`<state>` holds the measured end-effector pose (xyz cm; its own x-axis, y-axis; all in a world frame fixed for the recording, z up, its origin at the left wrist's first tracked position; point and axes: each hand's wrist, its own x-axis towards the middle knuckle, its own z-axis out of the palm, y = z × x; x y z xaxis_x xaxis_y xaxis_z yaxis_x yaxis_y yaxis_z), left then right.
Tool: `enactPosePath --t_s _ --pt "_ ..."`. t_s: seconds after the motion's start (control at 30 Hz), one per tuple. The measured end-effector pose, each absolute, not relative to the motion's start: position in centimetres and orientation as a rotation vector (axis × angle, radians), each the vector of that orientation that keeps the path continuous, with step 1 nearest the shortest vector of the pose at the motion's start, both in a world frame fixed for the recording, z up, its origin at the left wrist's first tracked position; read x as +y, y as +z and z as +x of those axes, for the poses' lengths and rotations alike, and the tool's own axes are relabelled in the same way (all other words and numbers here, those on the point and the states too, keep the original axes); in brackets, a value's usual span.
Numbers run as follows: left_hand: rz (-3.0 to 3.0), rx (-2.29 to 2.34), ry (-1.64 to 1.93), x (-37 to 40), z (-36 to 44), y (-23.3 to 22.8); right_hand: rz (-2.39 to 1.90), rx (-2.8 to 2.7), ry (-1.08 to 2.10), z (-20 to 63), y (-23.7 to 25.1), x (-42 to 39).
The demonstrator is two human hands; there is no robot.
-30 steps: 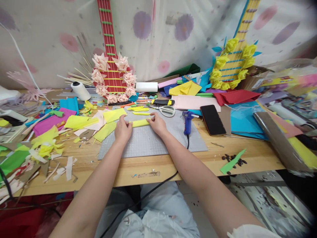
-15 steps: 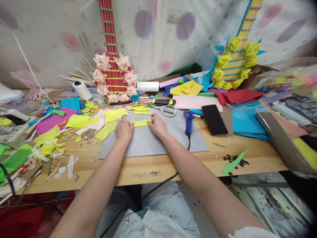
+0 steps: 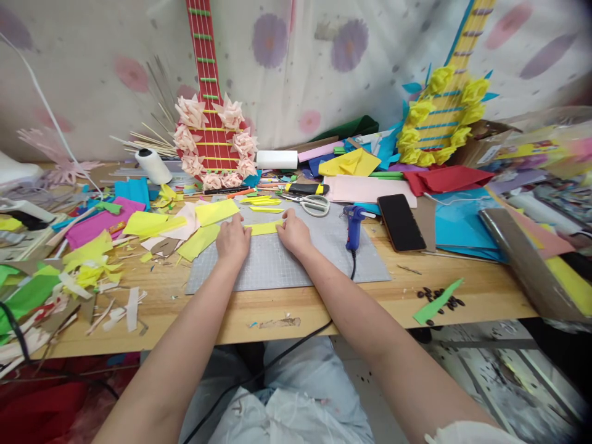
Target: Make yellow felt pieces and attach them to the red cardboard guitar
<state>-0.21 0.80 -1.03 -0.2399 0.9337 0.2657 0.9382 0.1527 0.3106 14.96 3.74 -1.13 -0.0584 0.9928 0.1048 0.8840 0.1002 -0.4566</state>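
Wooden table (image 3: 324,311) carrying a grey cutting mat (image 3: 287,262). At the mat's 12 o'clock edge lies a yellow paper strip (image 3: 263,229), long axis running 9 to 3 o'clock. Left hand (image 3: 232,242) and right hand (image 3: 293,235) each pinch one end. The strip is judged light, limp and easily creased; best held at its ends.

A floral curtain (image 3: 300,55) hangs behind a cluttered wooden table (image 3: 287,311).
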Motion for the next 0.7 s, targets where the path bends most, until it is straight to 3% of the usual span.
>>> enactPosePath --t_s 0.27,0.7 --pt "-2.079 -2.125 -0.683 1.3 -0.4 -1.8 -1.849 -2.135 0.220 14.7 -1.0 3.4" --pt "-1.932 -2.193 -0.745 1.1 1.4 -1.7 -1.852 -2.141 -0.017 13.6 -1.6 2.6"
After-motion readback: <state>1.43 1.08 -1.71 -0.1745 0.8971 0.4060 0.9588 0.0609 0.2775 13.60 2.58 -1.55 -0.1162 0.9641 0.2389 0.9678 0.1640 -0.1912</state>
